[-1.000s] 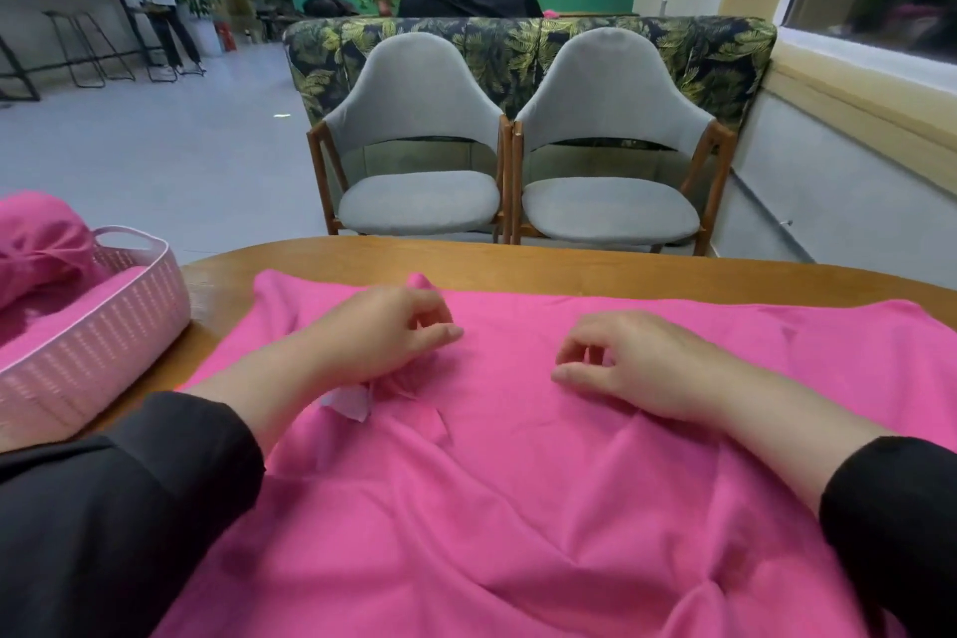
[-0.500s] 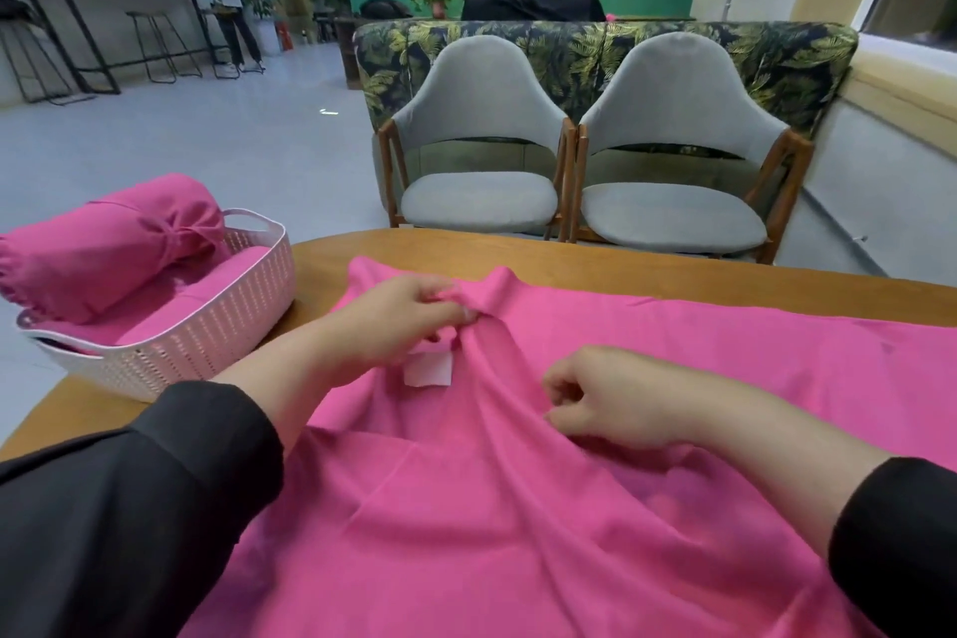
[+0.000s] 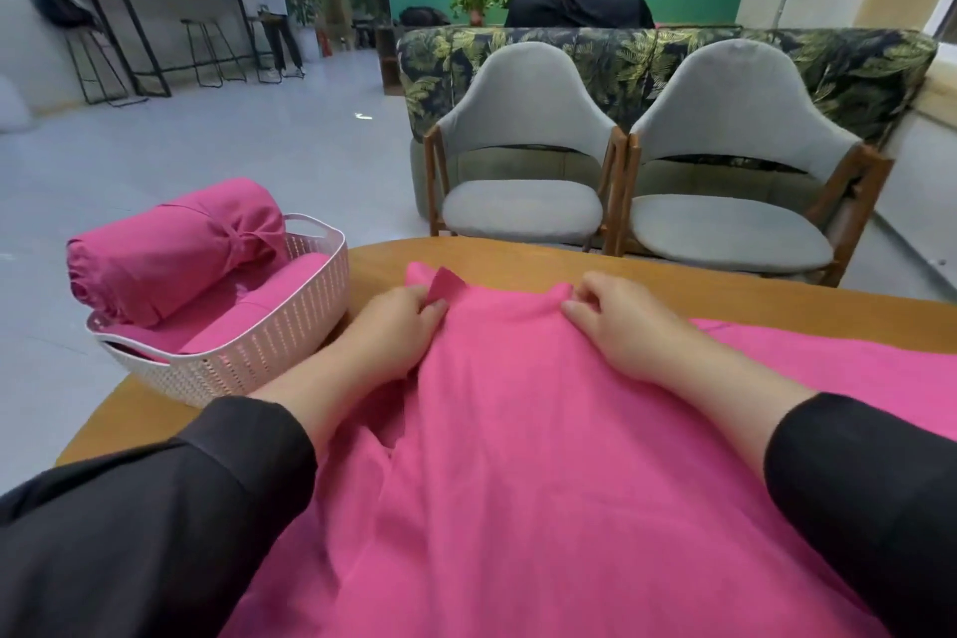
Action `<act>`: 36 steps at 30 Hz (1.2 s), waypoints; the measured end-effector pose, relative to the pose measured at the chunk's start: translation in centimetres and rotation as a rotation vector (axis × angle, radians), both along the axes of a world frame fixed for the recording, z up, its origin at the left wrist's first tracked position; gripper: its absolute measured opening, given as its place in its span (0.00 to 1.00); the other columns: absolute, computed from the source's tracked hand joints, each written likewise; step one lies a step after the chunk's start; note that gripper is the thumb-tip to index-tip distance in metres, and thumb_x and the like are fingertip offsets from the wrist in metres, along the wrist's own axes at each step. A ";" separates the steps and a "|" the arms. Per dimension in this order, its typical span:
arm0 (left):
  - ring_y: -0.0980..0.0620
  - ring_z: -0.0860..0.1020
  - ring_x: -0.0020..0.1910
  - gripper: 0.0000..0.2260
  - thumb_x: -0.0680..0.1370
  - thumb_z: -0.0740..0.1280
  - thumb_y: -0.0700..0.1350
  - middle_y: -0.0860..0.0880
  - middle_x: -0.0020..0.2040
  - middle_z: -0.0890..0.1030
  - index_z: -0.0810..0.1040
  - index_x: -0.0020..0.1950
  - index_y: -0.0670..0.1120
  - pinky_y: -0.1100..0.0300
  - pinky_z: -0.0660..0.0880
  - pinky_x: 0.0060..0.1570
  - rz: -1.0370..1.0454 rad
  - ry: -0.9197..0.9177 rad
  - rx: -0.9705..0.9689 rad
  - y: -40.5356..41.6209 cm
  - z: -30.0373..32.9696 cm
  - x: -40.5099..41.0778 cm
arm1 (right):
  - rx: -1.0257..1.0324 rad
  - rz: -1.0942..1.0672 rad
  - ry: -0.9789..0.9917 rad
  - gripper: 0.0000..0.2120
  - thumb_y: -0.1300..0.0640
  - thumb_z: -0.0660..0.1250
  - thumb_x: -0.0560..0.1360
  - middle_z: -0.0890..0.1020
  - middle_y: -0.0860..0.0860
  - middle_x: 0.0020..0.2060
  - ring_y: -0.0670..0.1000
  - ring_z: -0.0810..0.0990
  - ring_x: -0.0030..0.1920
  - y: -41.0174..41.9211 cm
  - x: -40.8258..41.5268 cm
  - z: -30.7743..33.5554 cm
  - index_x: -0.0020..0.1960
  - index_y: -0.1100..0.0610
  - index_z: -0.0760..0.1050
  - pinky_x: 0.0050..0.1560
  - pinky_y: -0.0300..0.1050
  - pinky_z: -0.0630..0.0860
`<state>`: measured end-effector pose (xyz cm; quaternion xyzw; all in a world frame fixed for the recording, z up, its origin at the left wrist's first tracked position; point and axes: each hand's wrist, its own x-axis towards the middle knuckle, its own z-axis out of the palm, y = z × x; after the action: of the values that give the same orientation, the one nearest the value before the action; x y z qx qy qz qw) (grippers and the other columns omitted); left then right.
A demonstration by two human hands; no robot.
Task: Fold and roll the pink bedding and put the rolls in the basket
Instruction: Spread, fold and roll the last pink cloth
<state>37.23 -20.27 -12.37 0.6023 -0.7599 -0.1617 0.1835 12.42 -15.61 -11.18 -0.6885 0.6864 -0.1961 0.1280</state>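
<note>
Both hands have gone forward since the earlier frames and now sit at the far edge of the pink bedding (image 3: 544, 456), which has bunched into a raised ridge between them; the small white label seen near the left hand a moment ago is no longer visible. The left hand (image 3: 399, 326) pinches a folded corner of the cloth with curled fingers, just left of the frame's centre. The right hand (image 3: 616, 321) has its fingers curled over the edge of the cloth and grips it.

The bedding covers most of the wooden counter (image 3: 518, 259) and fills the lower part of the frame. At middle left stands the white basket (image 3: 290, 326), with one finished pink roll (image 3: 171, 249) lying across its top and more pink cloth under it.

I judge that the step is still the folding: the hands take the far edge in order to bring it over. The next move needs both hands to lift together and keep the edge straight.

The near and right parts of the bedding are cut off by the frame, so its whole shape is not clear. The fingertips are partly hidden in the cloth.
</note>
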 end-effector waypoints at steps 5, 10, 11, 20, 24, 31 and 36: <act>0.37 0.77 0.60 0.15 0.86 0.54 0.50 0.38 0.61 0.79 0.72 0.63 0.41 0.50 0.68 0.54 -0.038 -0.231 -0.121 0.9 -3.1 0.3 | 0.085 0.004 0.074 0.11 0.48 0.54 0.84 0.75 0.54 0.70 0.60 0.74 0.68 0.6 -0.6 -4.8 0.54 0.53 0.70 0.68 0.51 0.68; 0.41 0.74 0.65 0.17 0.86 0.51 0.50 0.41 0.68 0.75 0.70 0.67 0.43 0.49 0.68 0.62 0.016 -0.349 -0.159 0.8 -3.0 0.0 | 0.053 -0.013 0.112 0.19 0.48 0.52 0.85 0.68 0.51 0.76 0.59 0.67 0.74 1.1 -0.5 -4.8 0.71 0.55 0.69 0.75 0.48 0.58; 0.40 0.76 0.62 0.16 0.86 0.51 0.51 0.41 0.64 0.77 0.72 0.63 0.44 0.48 0.70 0.58 0.018 -0.335 -0.155 0.7 -2.8 0.0 | 0.055 -0.014 0.117 0.20 0.48 0.52 0.85 0.68 0.51 0.76 0.59 0.66 0.75 1.1 -0.5 -4.7 0.72 0.55 0.68 0.76 0.48 0.57; 0.39 0.78 0.58 0.18 0.85 0.49 0.53 0.40 0.60 0.78 0.74 0.61 0.45 0.46 0.74 0.57 0.006 -0.443 -0.131 0.1 -2.6 -0.2 | 0.129 0.028 0.194 0.20 0.48 0.49 0.86 0.60 0.53 0.79 0.51 0.57 0.79 0.0 -1.7 -5.2 0.71 0.58 0.66 0.79 0.54 0.52; 0.37 0.79 0.57 0.18 0.85 0.50 0.52 0.39 0.59 0.80 0.75 0.62 0.45 0.48 0.74 0.54 0.054 -0.349 -0.101 -0.5 -1.4 -0.2 | 0.034 0.097 0.160 0.09 0.48 0.52 0.85 0.75 0.56 0.66 0.56 0.72 0.68 -0.3 -0.8 -4.7 0.50 0.51 0.67 0.75 0.56 0.58; 0.39 0.80 0.41 0.11 0.82 0.60 0.46 0.40 0.41 0.82 0.80 0.47 0.46 0.54 0.73 0.39 0.195 0.073 -0.112 -4.0 1.7 0.0 | -0.211 0.029 0.133 0.12 0.43 0.59 0.82 0.81 0.52 0.44 0.59 0.77 0.47 -2.8 -0.3 0.9 0.48 0.50 0.73 0.45 0.54 0.74; 0.47 0.72 0.16 0.12 0.80 0.63 0.42 0.41 0.25 0.74 0.76 0.39 0.38 0.60 0.69 0.19 0.339 0.068 0.129 -5.6 0.4 0.7 | -0.013 0.043 0.118 0.12 0.41 0.67 0.78 0.76 0.47 0.41 0.53 0.75 0.45 -5.6 -0.6 0.7 0.47 0.50 0.76 0.44 0.48 0.71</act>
<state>37.94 -25.85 -12.00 0.7263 -0.6290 -0.1974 0.1946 11.87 -21.19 -10.47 -0.7142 0.6766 -0.1570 0.0869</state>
